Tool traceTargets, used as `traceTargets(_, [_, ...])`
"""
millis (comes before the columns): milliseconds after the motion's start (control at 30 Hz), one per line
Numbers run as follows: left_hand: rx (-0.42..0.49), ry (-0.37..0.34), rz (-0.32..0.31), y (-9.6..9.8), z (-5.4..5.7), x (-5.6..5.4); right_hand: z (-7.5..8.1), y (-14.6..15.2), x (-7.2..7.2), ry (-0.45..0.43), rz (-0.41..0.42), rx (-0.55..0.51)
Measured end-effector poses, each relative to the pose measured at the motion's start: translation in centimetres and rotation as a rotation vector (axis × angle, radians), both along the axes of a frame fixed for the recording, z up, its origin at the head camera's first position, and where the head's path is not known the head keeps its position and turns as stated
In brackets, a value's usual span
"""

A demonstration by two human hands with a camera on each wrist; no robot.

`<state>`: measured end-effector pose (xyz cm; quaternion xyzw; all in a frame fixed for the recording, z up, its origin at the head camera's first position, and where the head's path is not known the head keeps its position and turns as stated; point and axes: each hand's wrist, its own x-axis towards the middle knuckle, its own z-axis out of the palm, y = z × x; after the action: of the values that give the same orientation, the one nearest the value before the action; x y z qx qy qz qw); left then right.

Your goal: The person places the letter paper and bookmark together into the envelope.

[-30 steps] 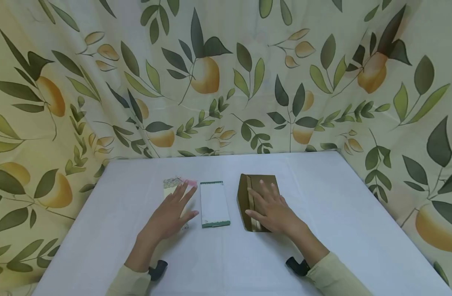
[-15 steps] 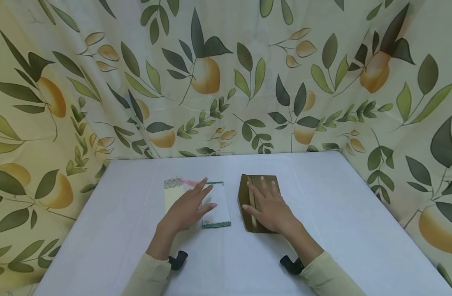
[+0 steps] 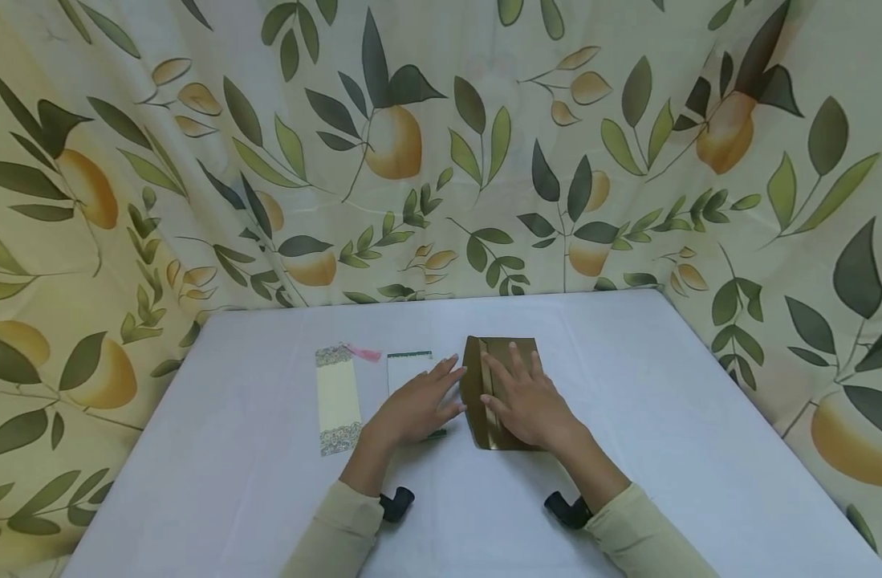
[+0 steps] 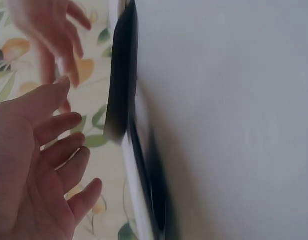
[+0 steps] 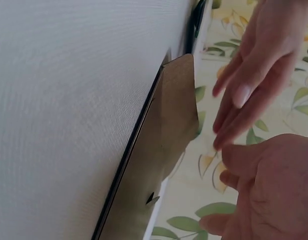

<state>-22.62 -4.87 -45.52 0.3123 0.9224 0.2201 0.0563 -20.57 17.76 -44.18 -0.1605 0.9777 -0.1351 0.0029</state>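
A brown-gold envelope (image 3: 473,353) lies on the white table with its flap to the left. In the right wrist view, the flap (image 5: 179,95) stands angled up from the body. My right hand (image 3: 523,401) is over the envelope, fingers spread; the right wrist view shows it apart from the paper. My left hand (image 3: 419,405) reaches across a white notepad-like rectangle (image 3: 406,368) with green ends, hiding most of it. Its fingertips are right by the flap's edge in the head view. Neither hand grips anything.
A cream bookmark (image 3: 337,396) with patterned ends and a pink tassel (image 3: 364,354) lies left of the left hand. White cloth covers the table (image 3: 253,401). A fruit-and-leaf patterned curtain (image 3: 484,160) hangs behind and at both sides.
My left hand has moved right, from over the bookmark, across the white rectangle, to the envelope's flap, uncovering the bookmark. My right hand has stayed over the envelope, shifting only slightly.
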Motion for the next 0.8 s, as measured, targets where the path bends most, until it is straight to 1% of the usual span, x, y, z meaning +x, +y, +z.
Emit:
traceTargets(167, [-0.022,0.003,-0.01,2.6,-0.6,-0.2,0.1,0.2,0.2,-0.015,0.002,0.009])
traceTargets(300, [-0.056,-0.005,-0.002,3.5,-0.9,-0.3,0.2,0.4,0.2,-0.022,-0.011,0.021])
traceTargets(400, [-0.071,-0.001,0.011,3.5,-1.2,-0.3,0.1,0.2,0.2,-0.036,-0.012,0.029])
traceTargets(533, [-0.079,-0.023,0.02,3.4,-1.4,-0.4,0.0,0.0,0.2,-0.062,-0.009,0.048])
traceTargets(633, [-0.072,-0.049,0.017,3.4,-1.4,-0.4,-0.1,-0.1,0.2,-0.082,-0.001,0.055])
traceTargets(800, [-0.077,-0.06,0.006,3.5,-1.4,-0.3,-0.4,-0.4,0.2,-0.128,0.012,0.055])
